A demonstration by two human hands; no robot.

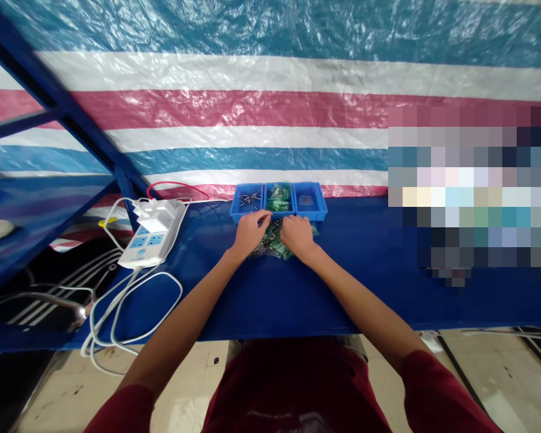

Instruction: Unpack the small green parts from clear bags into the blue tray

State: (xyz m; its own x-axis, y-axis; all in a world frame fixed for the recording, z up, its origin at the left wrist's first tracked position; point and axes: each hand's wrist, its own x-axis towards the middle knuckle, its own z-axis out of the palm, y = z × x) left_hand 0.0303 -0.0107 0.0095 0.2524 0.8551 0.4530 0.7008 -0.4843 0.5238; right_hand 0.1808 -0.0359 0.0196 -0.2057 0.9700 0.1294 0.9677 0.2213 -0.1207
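Note:
My left hand (251, 233) is at the left side of a pile of green plastic pieces and small metal parts (275, 243) on the blue table. Its thumb and fingers are pressed together near the front of the bins; what they hold, if anything, is too small to make out. Over the right side of the pile, my right hand (298, 236) is curled closed, its grip hidden. Just beyond stand three blue bins: the left bin (240, 210) has thin dark metal pieces, the middle bin (279, 214) green plastic packets, the right bin (315, 214) a small clear piece.
At the left, a white power strip (139, 255) with plugged-in adapters lies beside looped white cables (162, 273). A blue metal frame (90, 135) slants up there. Striped sheeting (252, 108) hangs behind the blue table (261, 300). The right side is pixelated.

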